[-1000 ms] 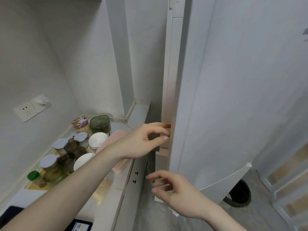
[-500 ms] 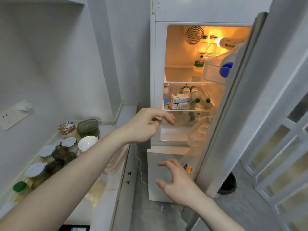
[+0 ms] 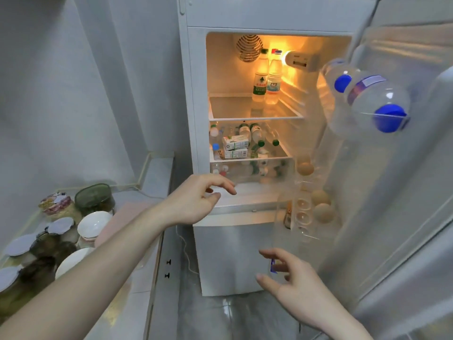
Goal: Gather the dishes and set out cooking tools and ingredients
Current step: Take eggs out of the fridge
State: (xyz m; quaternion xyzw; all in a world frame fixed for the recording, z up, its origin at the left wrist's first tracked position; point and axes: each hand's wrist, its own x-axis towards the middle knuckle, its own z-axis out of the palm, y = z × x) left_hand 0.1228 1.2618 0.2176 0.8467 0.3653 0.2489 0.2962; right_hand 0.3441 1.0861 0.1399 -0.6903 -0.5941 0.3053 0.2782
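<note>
Jars [image 3: 29, 256] with pale lids crowd the far left of my counter [image 3: 137, 285], some holding dark contents, and a green-tinted glass container [image 3: 94, 198] stands behind them near the wall. White bowls [image 3: 93, 223] sit just beside the jars, one stacked on another, with a pink board [image 3: 117, 219] lying flat to their right.

My left hand [image 3: 193, 200] reaches across the counter edge toward the fridge [image 3: 245, 18], fingers loosely curled and holding nothing, hovering in front of the ledge below the clear drawer [image 3: 250, 170]. I cannot tell whether the fingertips touch that ledge.

Inside the lit compartment, two water bottles [image 3: 266, 77] stand upright on the top shelf near the lamp. On the shelf below, small cartons [image 3: 235, 146] are stacked, with more bottles lying behind and beside them. The drawer under that shelf holds items too blurred to name.

My right hand [image 3: 291, 278] hangs lower, in front of the white lower door [image 3: 228, 256], fingers spread and relaxed, gripping nothing.

To the right, the open fridge door [image 3: 404, 217] carries brown eggs [image 3: 321, 204] in its clear rack, some at mid-height and one higher up. Above them, large clear bottles with blue caps [image 3: 367, 104] rest in the upper door shelf, smeared by motion blur.
</note>
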